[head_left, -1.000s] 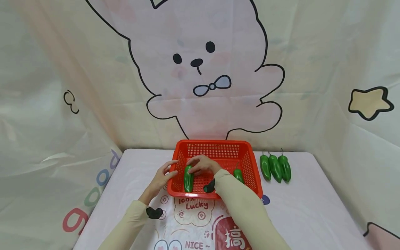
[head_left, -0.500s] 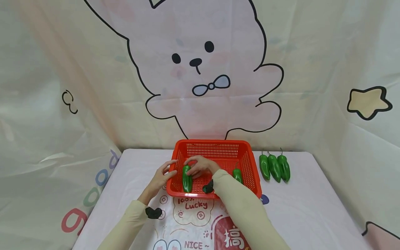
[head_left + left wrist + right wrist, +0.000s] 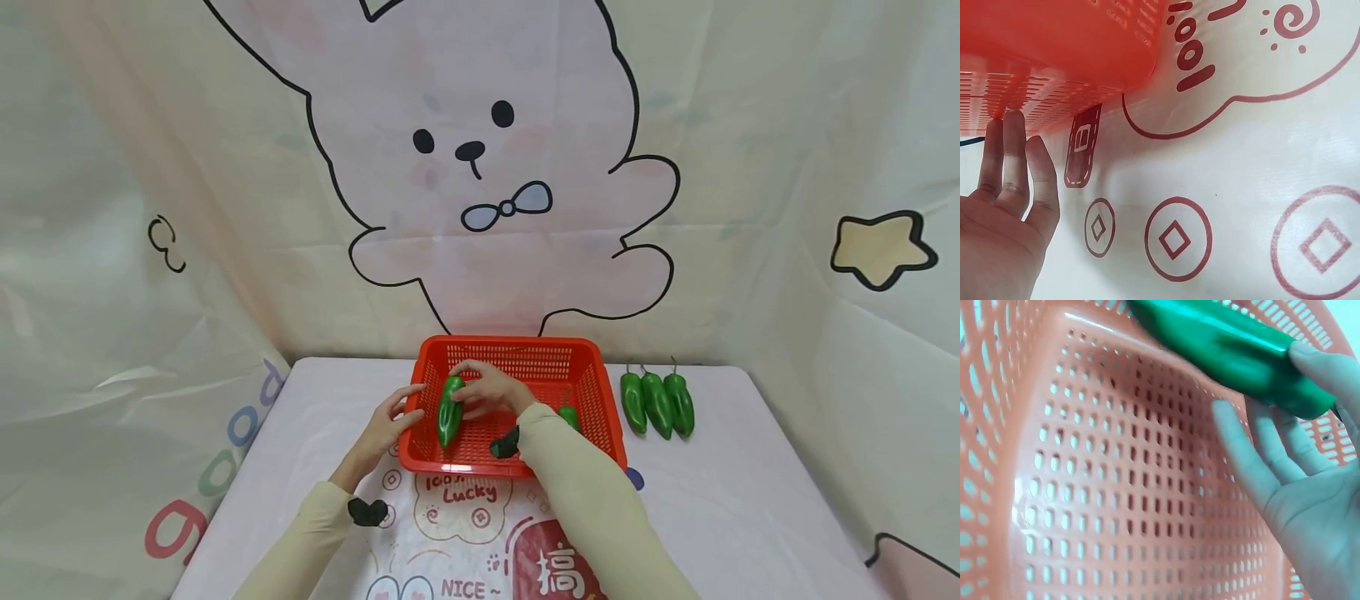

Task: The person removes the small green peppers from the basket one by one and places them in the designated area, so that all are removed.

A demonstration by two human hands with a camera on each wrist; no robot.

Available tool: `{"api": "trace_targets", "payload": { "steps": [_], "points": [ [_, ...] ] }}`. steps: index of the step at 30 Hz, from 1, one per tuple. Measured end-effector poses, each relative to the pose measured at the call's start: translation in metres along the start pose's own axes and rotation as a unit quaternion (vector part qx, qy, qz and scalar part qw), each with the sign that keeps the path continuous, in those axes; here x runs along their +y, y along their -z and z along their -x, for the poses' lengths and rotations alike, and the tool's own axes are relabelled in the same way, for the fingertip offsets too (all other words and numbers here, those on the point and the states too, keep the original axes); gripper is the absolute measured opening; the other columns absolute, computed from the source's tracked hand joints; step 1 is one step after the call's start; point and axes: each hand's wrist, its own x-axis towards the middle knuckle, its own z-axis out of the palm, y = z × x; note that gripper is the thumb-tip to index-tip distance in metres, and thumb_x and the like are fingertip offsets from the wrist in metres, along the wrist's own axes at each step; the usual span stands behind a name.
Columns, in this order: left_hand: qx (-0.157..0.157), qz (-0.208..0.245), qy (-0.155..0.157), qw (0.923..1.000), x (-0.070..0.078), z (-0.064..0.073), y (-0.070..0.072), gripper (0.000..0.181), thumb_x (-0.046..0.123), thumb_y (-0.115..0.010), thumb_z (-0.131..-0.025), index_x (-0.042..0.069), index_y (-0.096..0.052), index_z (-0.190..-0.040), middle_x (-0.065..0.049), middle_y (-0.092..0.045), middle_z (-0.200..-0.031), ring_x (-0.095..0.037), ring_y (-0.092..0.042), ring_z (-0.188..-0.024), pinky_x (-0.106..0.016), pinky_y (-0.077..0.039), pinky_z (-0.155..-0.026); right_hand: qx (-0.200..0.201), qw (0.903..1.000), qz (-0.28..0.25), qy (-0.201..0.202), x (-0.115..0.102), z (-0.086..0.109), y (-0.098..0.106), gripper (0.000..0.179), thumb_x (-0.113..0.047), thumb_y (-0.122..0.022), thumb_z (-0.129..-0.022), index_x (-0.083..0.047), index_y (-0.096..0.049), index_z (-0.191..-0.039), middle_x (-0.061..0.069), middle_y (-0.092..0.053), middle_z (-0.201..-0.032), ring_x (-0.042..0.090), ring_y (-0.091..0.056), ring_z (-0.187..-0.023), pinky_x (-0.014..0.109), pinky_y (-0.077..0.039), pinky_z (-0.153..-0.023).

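A red perforated plastic basket [image 3: 420, 450] stands on the table. Inside it, near the left wall, my right hand [image 3: 491, 390] pinches the stem end of a green chili pepper [image 3: 450, 417] between thumb and fingers. The right wrist view shows this pepper [image 3: 1229, 350] slanting above the basket floor, the thumb on its near side and the fingers behind. My left hand [image 3: 384, 425] is at the basket's left wall; from its wrist view, straightish fingers [image 3: 1015, 156] touch the outer side. A second green chili pepper [image 3: 567, 415] lies at the basket's right, partly hidden by the right sleeve.
Three more green chili peppers [image 3: 657, 404] lie side by side on the white tablecloth [image 3: 750, 483], to the right of the basket. A printed curtain [image 3: 720, 275] closes off the back and both sides.
The right hand has risen a little with the pepper, whose lower end has come away from the basket's front wall and now tilts slightly. The left hand has stayed in place.
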Motion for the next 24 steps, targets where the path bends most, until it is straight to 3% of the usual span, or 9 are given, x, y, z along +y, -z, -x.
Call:
{"api": "trace_targets", "payload": {
  "steps": [6, 15, 24],
  "points": [
    [-0.004, -0.004, -0.005, 1.0000, 0.002, 0.002, 0.000, 0.053, 0.014, -0.061, -0.104, 0.014, -0.042, -0.154, -0.032, -0.044, -0.142, -0.050, -0.058, -0.114, -0.050, -0.059, -0.079, 0.008, 0.9988, -0.046, 0.015, -0.005, 0.001, 0.015, 0.061, 0.000, -0.069, -0.096, 0.002, -0.037, -0.148, 0.023, -0.057, -0.126, 0.039, -0.067, -0.105, 0.064, -0.050, -0.092],
    [0.001, 0.000, 0.002, 1.0000, 0.002, 0.003, 0.000, 0.052, 0.010, -0.058, -0.105, 0.015, -0.041, -0.154, -0.033, -0.041, -0.145, -0.051, -0.054, -0.119, -0.052, -0.058, -0.081, 0.008, 0.9983, -0.012, 0.057, -0.022, 0.014, 0.024, 0.054, -0.003, -0.063, -0.101, 0.001, -0.038, -0.149, 0.024, -0.061, -0.122, 0.039, -0.067, -0.105, 0.068, -0.046, -0.094],
    [0.004, -0.004, 0.003, 1.0000, 0.003, 0.004, -0.002, 0.053, 0.013, -0.061, -0.103, 0.016, -0.043, -0.153, -0.030, -0.043, -0.143, -0.051, -0.056, -0.117, -0.052, -0.058, -0.082, 0.007, 0.9970, -0.023, 0.073, -0.043, 0.031, 0.028, 0.054, -0.009, -0.057, -0.105, -0.003, -0.033, -0.153, 0.024, -0.054, -0.126, 0.040, -0.064, -0.110, 0.071, -0.043, -0.094]
  ]
}}
